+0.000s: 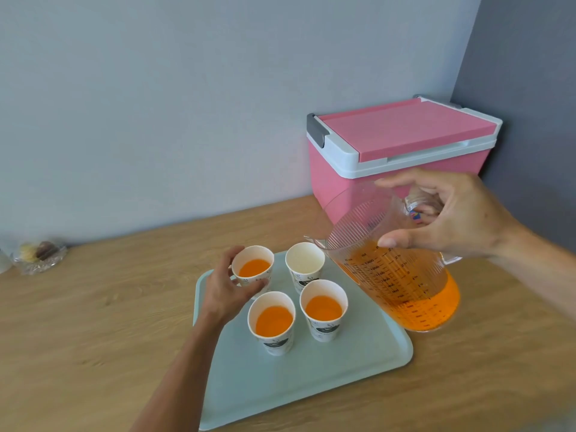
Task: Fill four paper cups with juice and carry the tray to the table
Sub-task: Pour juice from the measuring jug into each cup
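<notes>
A pale green tray [311, 378] lies on the wooden counter with four white paper cups on it. The back left cup [254, 265], front left cup [271, 322] and front right cup [324, 308] hold orange juice. The back right cup [304, 260] is empty. My left hand [226, 293] wraps around the back left cup. My right hand [448, 213] grips the handle of a clear measuring jug [392, 275], part full of orange juice and tilted left, its spout just above the empty cup's rim.
A pink cooler box [402, 151] with a white rim stands shut behind the jug, against the grey wall corner. A small glass dish [39, 255] with sweets sits at the counter's far left. Bare wooden counter [109, 322] stretches left of the tray.
</notes>
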